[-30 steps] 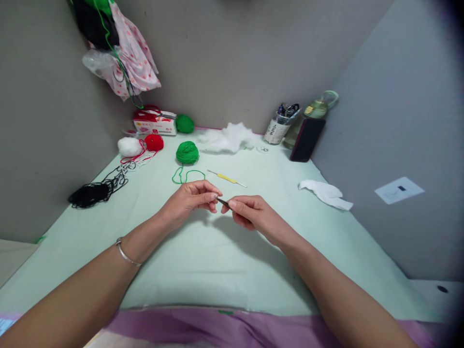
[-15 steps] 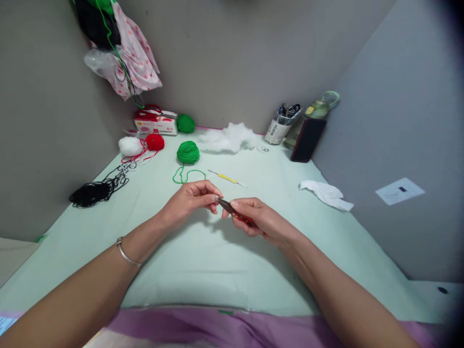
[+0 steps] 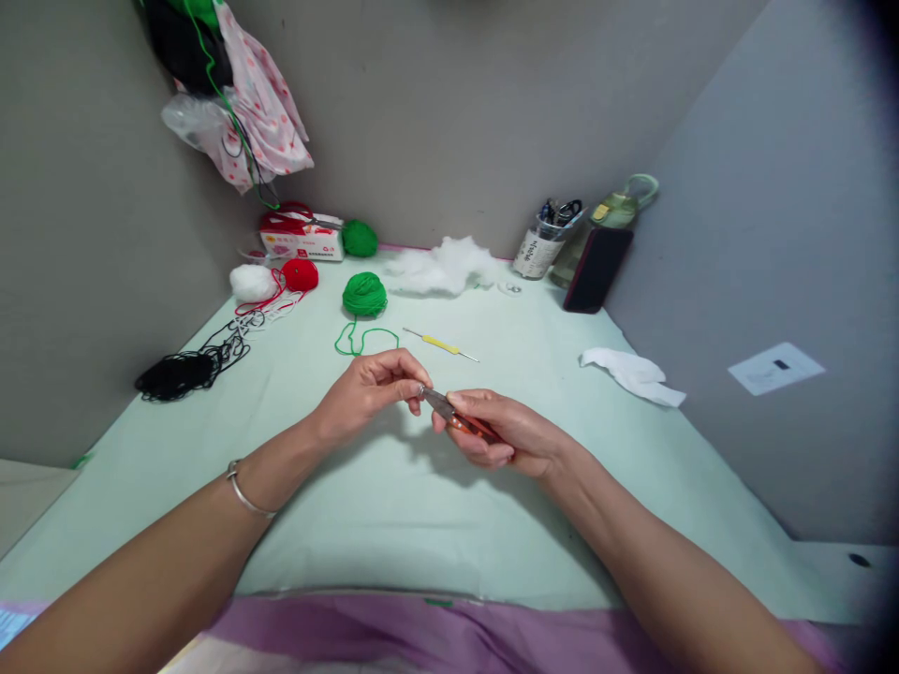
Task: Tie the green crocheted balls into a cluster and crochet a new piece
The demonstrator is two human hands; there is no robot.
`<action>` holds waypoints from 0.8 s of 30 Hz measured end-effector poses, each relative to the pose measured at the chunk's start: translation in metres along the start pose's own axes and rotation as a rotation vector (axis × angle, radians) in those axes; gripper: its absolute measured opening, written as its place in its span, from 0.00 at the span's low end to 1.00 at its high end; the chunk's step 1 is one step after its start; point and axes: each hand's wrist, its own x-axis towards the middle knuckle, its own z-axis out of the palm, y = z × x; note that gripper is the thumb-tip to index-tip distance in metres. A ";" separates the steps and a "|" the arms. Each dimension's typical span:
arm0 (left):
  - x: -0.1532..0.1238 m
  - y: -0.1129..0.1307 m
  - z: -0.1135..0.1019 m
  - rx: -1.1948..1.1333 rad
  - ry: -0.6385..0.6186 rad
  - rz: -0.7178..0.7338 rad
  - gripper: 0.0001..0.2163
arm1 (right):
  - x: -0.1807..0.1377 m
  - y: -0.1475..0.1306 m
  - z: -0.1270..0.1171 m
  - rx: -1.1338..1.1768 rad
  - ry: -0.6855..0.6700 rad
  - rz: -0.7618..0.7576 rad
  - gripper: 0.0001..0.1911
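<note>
My right hand (image 3: 492, 426) is closed around the orange-red handles of a pair of pliers (image 3: 439, 402). The dark jaws point left and up, with their tip at the fingertips of my left hand (image 3: 383, 388). Thumb and forefinger of that left hand pinch a tiny silvery piece (image 3: 421, 389), too small to name, and the pliers' tip touches it or lies right beside it. Both hands are held above the table. Just beyond them a yellow-handled crochet hook (image 3: 441, 344) lies on the cloth, and green yarn (image 3: 364, 296) trails a loose strand toward my left hand.
Black yarn (image 3: 175, 376), red yarn (image 3: 301, 275) and white yarn (image 3: 253, 282) lie at the left. White stuffing (image 3: 449, 267) sits at the back. A pen cup (image 3: 537, 251), a bottle (image 3: 614, 211) and a phone (image 3: 598, 271) stand back right, with white fabric (image 3: 630, 374) nearer.
The pliers and my right hand have shifted slightly down, and the handles look a little more spread. My left hand stays nearly in place with its pinch.
</note>
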 end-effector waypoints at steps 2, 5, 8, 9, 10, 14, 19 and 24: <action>0.001 -0.002 0.000 -0.021 0.013 0.000 0.07 | 0.001 0.001 0.000 -0.015 0.011 -0.018 0.18; 0.003 -0.007 -0.001 -0.078 0.073 -0.036 0.08 | 0.001 0.000 0.001 -0.126 0.117 -0.094 0.22; 0.004 -0.009 -0.003 -0.138 0.144 -0.094 0.09 | -0.001 -0.004 -0.001 -0.271 0.234 -0.159 0.25; 0.005 -0.009 -0.003 -0.152 0.161 -0.106 0.09 | -0.002 -0.005 -0.001 -0.299 0.262 -0.170 0.25; 0.005 -0.008 -0.003 -0.162 0.172 -0.113 0.09 | -0.003 -0.007 -0.002 -0.314 0.285 -0.178 0.26; 0.004 -0.007 -0.001 -0.172 0.162 -0.120 0.10 | -0.004 -0.010 -0.003 -0.334 0.315 -0.177 0.26; 0.004 -0.009 -0.002 -0.153 0.150 -0.115 0.10 | -0.002 -0.009 0.001 -0.368 0.286 -0.160 0.25; 0.004 -0.009 -0.001 -0.103 0.157 -0.102 0.10 | -0.001 -0.008 0.004 -0.410 0.309 -0.152 0.24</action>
